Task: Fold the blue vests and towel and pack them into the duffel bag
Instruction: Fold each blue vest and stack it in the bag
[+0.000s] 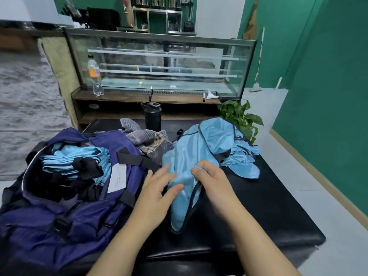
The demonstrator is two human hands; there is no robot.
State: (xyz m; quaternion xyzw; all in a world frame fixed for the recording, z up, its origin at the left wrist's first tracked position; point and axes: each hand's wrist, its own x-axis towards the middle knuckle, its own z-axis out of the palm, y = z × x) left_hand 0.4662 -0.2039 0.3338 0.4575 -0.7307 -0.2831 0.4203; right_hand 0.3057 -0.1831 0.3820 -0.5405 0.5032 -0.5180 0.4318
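A navy duffel bag (59, 212) lies open at the left, with several folded light-blue vests (79, 158) stacked inside. A loose blue vest (189, 148) with dark trim lies crumpled on the black bench (268, 212) in front of me. My right hand (213, 182) pinches a fold of this vest between thumb and fingers. My left hand (157, 188) lies with spread, fairly straight fingers on the vest's left edge. Another blue vest (243, 162) is heaped to the right. A grey striped towel (151, 140) lies crumpled behind, between the bag and the vests.
A black bottle (153, 116) stands behind the towel. A glass display case (159, 64) on a wooden counter blocks the far side, with a plastic bottle (95, 74) on its ledge. A potted plant (241, 116) stands at the bench's far right corner.
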